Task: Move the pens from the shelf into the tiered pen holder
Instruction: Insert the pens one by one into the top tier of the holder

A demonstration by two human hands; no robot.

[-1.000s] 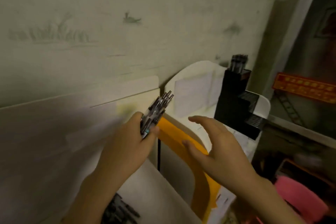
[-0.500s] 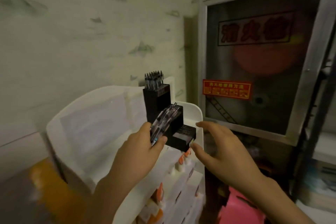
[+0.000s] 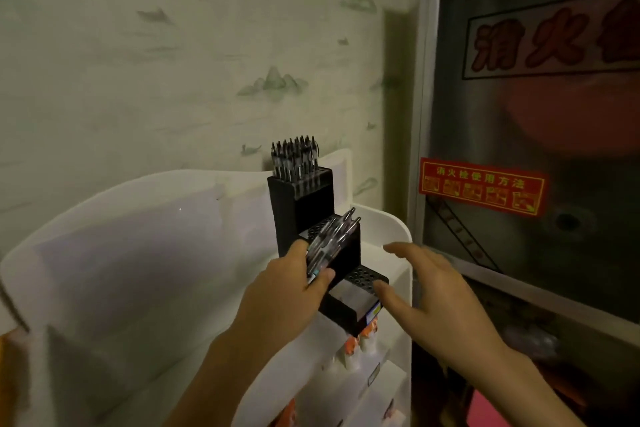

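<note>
**Q:** What does the left hand (image 3: 284, 291) carry?

**A:** A bundle of pens (image 3: 329, 246), clear-barrelled with dark grips and metallic tips, held in a fist: fingers wrapped behind, thumb pressed across the front. The bundle tilts up and to the right, its tips lying in front of the middle step of the tiered pen holder (image 3: 311, 218).

**Q:** Describe the holder.

**A:** A matte black, boxy staircase of three steps, each top face perforated with round holes. The tallest step, at the rear, is packed with upright pens (image 3: 296, 159) of the same kind, tips upward. The middle and lowest steps show open holes where visible. A glossy label covers part of the lowest front face.

**Q:** And the right hand (image 3: 429, 291)?

**A:** Spread and holding nothing, fingers straight and slightly fanned, the thumb tip just beside the lowest step; whether it touches cannot be told.

**Q:** What supports the holder?

**A:** A white display rack (image 3: 398, 236) of smooth plastic with rounded corners; small bottles with orange caps (image 3: 360, 340) sit in the tier below. Behind is pale wallpaper (image 3: 173, 62) printed with faint green mountains; to the right, a metal-framed cabinet (image 3: 519, 114) bears a red sticker (image 3: 481, 185).
</note>
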